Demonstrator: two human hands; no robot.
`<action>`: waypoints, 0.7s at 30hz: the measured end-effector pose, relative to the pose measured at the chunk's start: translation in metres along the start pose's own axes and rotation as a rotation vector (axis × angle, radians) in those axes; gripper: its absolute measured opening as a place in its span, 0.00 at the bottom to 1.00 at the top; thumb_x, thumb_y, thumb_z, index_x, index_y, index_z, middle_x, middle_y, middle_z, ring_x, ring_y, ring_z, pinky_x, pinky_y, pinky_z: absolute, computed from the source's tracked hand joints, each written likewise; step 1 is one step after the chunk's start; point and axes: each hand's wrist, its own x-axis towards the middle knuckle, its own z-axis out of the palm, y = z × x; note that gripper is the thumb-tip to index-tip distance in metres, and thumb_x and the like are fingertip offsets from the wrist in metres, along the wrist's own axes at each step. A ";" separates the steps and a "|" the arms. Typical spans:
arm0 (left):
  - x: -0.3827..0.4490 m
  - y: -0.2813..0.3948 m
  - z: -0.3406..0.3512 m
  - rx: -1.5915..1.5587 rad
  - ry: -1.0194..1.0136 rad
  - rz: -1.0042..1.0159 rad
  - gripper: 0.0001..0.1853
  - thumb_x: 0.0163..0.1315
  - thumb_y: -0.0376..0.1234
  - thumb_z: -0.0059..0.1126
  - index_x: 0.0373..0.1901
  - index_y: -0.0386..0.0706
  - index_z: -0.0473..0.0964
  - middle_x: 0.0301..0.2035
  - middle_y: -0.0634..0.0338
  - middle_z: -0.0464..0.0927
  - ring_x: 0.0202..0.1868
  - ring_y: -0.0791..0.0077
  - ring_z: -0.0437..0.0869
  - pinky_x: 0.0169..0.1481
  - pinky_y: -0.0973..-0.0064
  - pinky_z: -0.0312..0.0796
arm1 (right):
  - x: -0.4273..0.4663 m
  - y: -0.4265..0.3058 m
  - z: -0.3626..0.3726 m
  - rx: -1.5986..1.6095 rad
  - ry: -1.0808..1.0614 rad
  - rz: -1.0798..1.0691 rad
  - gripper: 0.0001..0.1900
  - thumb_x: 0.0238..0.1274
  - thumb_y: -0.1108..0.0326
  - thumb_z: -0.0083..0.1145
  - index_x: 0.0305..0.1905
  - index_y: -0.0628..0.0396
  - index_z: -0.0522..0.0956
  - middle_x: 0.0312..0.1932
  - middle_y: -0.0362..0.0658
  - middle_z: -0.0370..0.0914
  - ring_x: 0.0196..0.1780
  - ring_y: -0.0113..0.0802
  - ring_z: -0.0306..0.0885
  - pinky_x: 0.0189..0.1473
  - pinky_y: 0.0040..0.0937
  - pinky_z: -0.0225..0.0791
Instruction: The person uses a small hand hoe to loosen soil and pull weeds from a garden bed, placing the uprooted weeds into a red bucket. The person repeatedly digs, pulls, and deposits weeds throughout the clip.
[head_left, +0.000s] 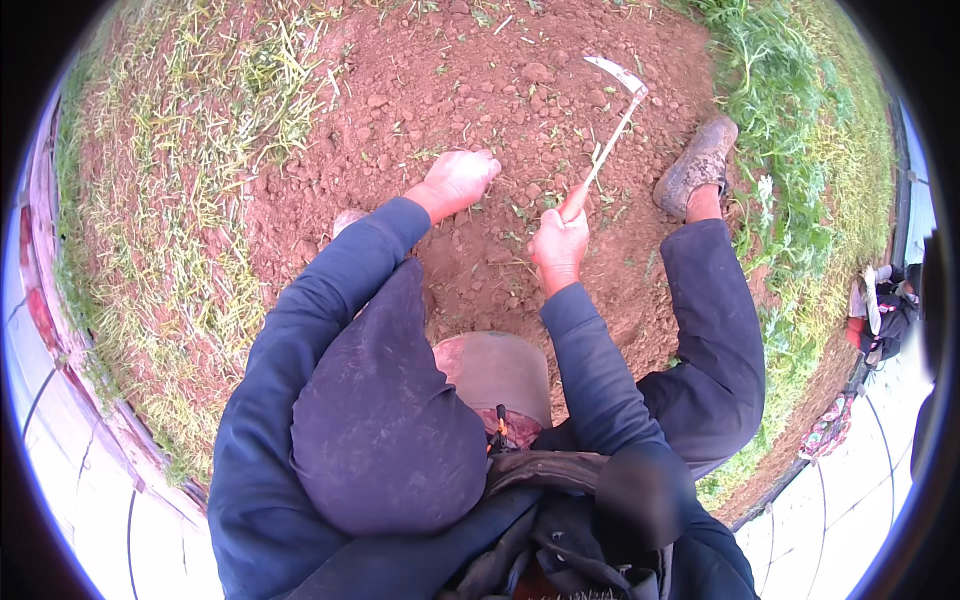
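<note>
My right hand (561, 241) grips the wooden handle of a sickle (616, 129), whose curved metal blade points up and to the left over loose reddish soil (420, 97). To the left, my left hand (465, 178) is held low over the soil with its fingers curled; whether anything is between the fingertips cannot be told. Small green sprigs and bits of straw lie scattered around both hands. Between my bent legs is a round seat or pad (504, 375) with a patterned cover.
Cut stalks and short stubble (165, 225) cover the ground at left. Leafy green plants (795, 142) stand at right, beside my muddy shoe (697, 165). Beyond them are a dark bundle (889, 311), a patterned cloth bundle (827, 427) and plastic sheeting (847, 495) with thin hoops.
</note>
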 end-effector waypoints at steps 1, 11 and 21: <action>0.007 0.005 -0.009 -0.282 0.011 -0.117 0.15 0.65 0.39 0.67 0.51 0.46 0.84 0.43 0.54 0.86 0.44 0.53 0.88 0.48 0.61 0.81 | 0.008 0.004 -0.008 0.008 0.038 -0.039 0.16 0.63 0.78 0.52 0.55 0.59 0.75 0.30 0.35 0.70 0.26 0.24 0.71 0.28 0.28 0.68; -0.037 -0.048 -0.027 -0.506 -0.066 -0.317 0.12 0.70 0.31 0.67 0.51 0.35 0.82 0.39 0.56 0.87 0.38 0.73 0.89 0.41 0.75 0.81 | 0.020 -0.010 -0.015 0.089 0.045 -0.048 0.12 0.66 0.77 0.51 0.52 0.56 0.70 0.28 0.38 0.69 0.16 0.28 0.67 0.14 0.31 0.64; 0.002 -0.024 -0.357 -0.772 1.036 -0.205 0.20 0.66 0.40 0.72 0.53 0.37 0.81 0.36 0.52 0.87 0.31 0.69 0.90 0.30 0.71 0.81 | -0.008 -0.034 -0.004 0.083 0.015 -0.056 0.06 0.66 0.75 0.49 0.44 0.55 0.66 0.22 0.39 0.66 0.11 0.29 0.64 0.11 0.32 0.60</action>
